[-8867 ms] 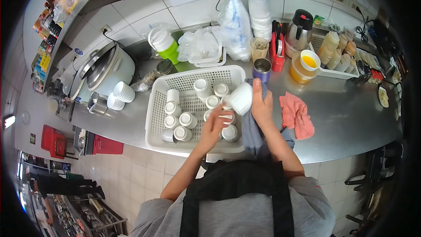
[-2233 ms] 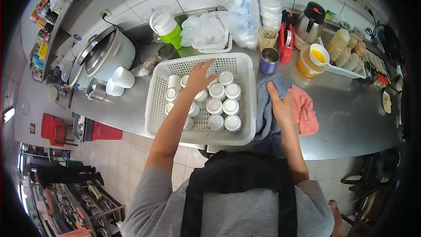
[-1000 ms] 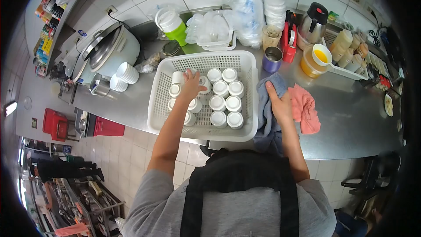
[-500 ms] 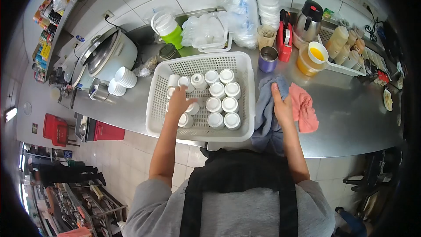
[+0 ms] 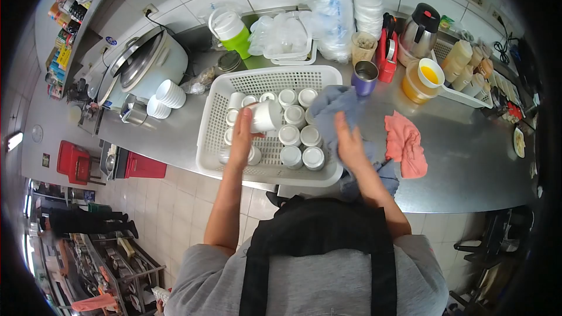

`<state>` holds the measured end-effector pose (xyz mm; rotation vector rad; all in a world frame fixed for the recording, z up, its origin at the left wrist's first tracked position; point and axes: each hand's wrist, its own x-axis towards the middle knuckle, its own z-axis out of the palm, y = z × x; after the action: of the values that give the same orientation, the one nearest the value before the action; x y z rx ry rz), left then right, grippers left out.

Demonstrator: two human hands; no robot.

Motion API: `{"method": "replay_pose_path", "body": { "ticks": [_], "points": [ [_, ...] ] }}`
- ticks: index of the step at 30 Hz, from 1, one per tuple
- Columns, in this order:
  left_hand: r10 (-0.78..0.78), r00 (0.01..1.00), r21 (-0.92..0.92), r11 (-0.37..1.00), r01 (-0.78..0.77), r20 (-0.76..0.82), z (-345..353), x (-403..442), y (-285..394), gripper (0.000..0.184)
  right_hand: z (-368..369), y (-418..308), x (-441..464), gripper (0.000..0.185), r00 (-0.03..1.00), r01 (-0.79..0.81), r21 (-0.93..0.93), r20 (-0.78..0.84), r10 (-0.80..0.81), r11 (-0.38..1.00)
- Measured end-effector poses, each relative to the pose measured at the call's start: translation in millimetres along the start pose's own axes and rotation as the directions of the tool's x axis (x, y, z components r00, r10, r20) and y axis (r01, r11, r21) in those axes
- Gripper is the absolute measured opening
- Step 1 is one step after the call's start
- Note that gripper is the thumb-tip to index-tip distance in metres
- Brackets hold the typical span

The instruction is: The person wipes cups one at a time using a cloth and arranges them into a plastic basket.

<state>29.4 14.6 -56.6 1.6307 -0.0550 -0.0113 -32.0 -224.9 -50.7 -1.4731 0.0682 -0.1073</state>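
My left hand (image 5: 242,134) is closed round a white cup (image 5: 266,116), lifted above the basket and tipped on its side. Below it, the white plastic basket (image 5: 207,123) holds several more white cups, most standing bottom up in rows, such as the near cup (image 5: 313,158). My right hand (image 5: 350,143) grips a blue-grey cloth (image 5: 335,105), bunched up over the basket's right edge. Part of the cloth trails down past my wrist toward the counter's front edge. The cloth hides some cups on the basket's right side.
A pink cloth (image 5: 405,144) lies on the steel counter (image 5: 462,164) to the right. Behind stand a purple tumbler (image 5: 364,79), a red dispenser (image 5: 387,55), a thermos (image 5: 419,30) and a bowl of yellow liquid (image 5: 430,74). On the left are stacked white cups (image 5: 170,94) and a rice cooker (image 5: 153,64).
My left hand has picked a white cup up out of the basket. My right hand has raised the blue-grey cloth from the counter and brought it left, toward the cup.
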Motion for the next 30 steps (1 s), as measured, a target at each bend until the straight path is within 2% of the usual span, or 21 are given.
{"method": "replay_pose_path", "body": {
  "ticks": [1,3,5,8,10,11,12,13,15,16,18,19,20,21,22,23,25,26,28,29,30],
  "points": [
    [-0.018,0.999,-0.130,0.991,0.022,0.033,10,-2,-1,0.052,12,-3,-4,0.050,0.999,-0.015,0.027,0.047,0.014,1.000],
    [-0.095,0.972,-0.264,0.952,0.152,0.216,30,-11,-6,0.059,28,5,-5,0.045,0.934,0.309,-0.217,0.252,-0.252,0.926],
    [-0.214,0.960,-0.213,0.944,0.251,0.183,41,-16,0,0.058,37,11,-3,0.042,0.725,0.687,-0.434,0.470,-0.503,0.583],
    [-0.362,0.865,0.039,0.927,0.372,0.347,25,-11,3,0.062,26,11,-5,0.045,0.657,0.753,-0.503,0.598,-0.459,0.424],
    [-0.163,0.963,0.081,0.986,0.149,0.215,47,-17,4,0.065,24,2,-2,0.048,0.734,0.665,-0.550,0.606,-0.306,0.506],
    [-0.196,0.947,0.069,0.980,0.184,0.256,48,-21,14,0.062,23,-2,0,0.049,0.761,0.619,-0.575,0.607,-0.227,0.536],
    [-0.228,0.928,0.061,0.974,0.220,0.296,50,-26,27,0.059,27,1,1,0.051,0.878,0.408,-0.434,0.428,-0.215,0.803],
    [0.067,0.974,0.159,0.982,-0.103,0.217,54,-24,26,0.056,36,8,1,0.053,0.960,0.179,-0.191,0.251,-0.128,0.965],
    [0.624,0.766,0.392,0.673,-0.627,0.153,65,-25,14,0.050,44,8,-1,0.057,0.985,-0.153,0.235,0.114,0.129,0.960],
    [0.658,0.710,0.372,0.612,-0.698,0.250,58,-19,11,0.046,43,0,0,0.059,0.965,-0.260,0.347,0.135,0.227,0.901],
    [0.566,0.807,0.247,0.768,-0.591,0.168,60,-14,5,0.048,41,-14,3,0.062,0.894,-0.444,0.539,0.210,0.397,0.715],
    [0.513,0.847,0.176,0.829,-0.531,0.140,62,-9,4,0.050,38,-9,4,0.060,0.976,-0.136,0.189,0.196,0.098,0.973],
    [0.178,0.971,0.083,0.978,-0.193,0.160,56,-2,2,0.052,33,2,5,0.058,0.937,0.247,-0.178,0.293,-0.188,0.953],
    [-0.182,0.961,0.004,0.983,0.185,0.210,48,4,4,0.054,31,1,3,0.057,0.796,0.589,-0.459,0.473,-0.378,0.665],
    [-0.330,0.912,0.015,0.942,0.337,0.243,46,5,3,0.057,24,-12,7,0.054,0.770,0.550,-0.546,0.625,-0.129,0.632],
    [-0.470,0.841,0.036,0.877,0.479,0.269,44,5,3,0.060,22,-7,7,0.059,0.765,0.566,-0.574,0.632,-0.119,0.592],
    [-0.375,0.894,0.206,0.921,0.329,0.246,49,0,23,0.065,22,10,15,0.070,0.751,0.608,-0.616,0.652,-0.109,0.501],
    [-0.093,0.968,0.206,0.978,0.045,0.234,52,-5,21,0.057,27,16,17,0.071,0.885,0.363,-0.506,0.450,-0.119,0.783],
    [0.367,0.909,0.318,0.853,-0.414,0.199,59,-6,17,0.051,37,21,15,0.075,0.976,-0.103,-0.009,0.194,0.103,0.995],
    [0.566,0.799,0.375,0.708,-0.598,0.204,60,-9,14,0.048,38,22,13,0.077,0.960,-0.270,0.269,0.143,0.239,0.924],
    [0.584,0.769,0.361,0.680,-0.638,0.260,59,-8,16,0.042,29,8,17,0.079,0.914,-0.402,0.452,0.247,0.321,0.796]
  ]
}}
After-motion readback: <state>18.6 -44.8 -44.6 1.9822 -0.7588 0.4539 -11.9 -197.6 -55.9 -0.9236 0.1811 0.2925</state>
